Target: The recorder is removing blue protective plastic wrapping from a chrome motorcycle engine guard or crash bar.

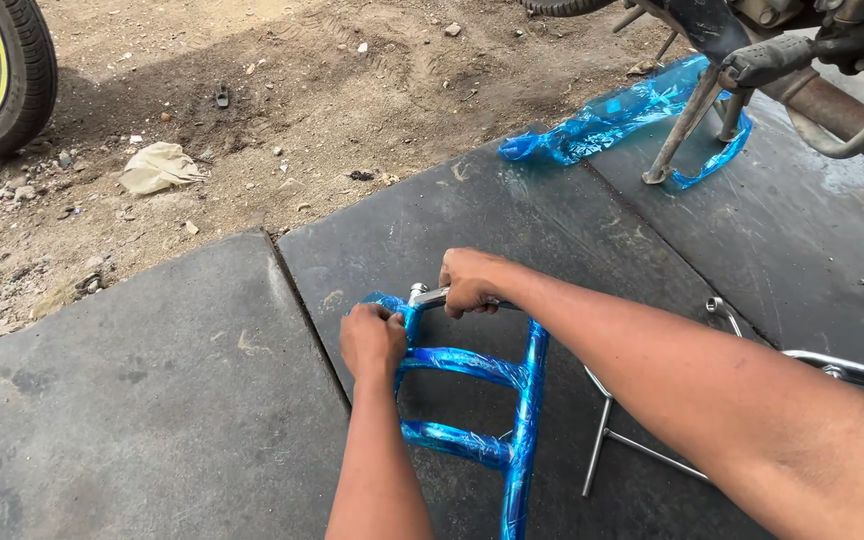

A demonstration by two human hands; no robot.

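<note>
A metal tube frame wrapped in shiny blue plastic film (522, 400) lies on the dark rubber mat (202, 400), with two crossbars between its side rails. My left hand (372, 338) is closed on the frame's upper left corner. My right hand (472, 280) grips the top bar, where bare chrome (424, 295) shows between the two hands. Both forearms reach in from the bottom and the right.
A torn heap of blue plastic film (612, 115) lies at the back right under a motorcycle's side stand (682, 125). Chrome rods (602, 440) lie right of the frame. A tyre (17, 75) stands at top left on dirt ground with a crumpled paper (157, 165).
</note>
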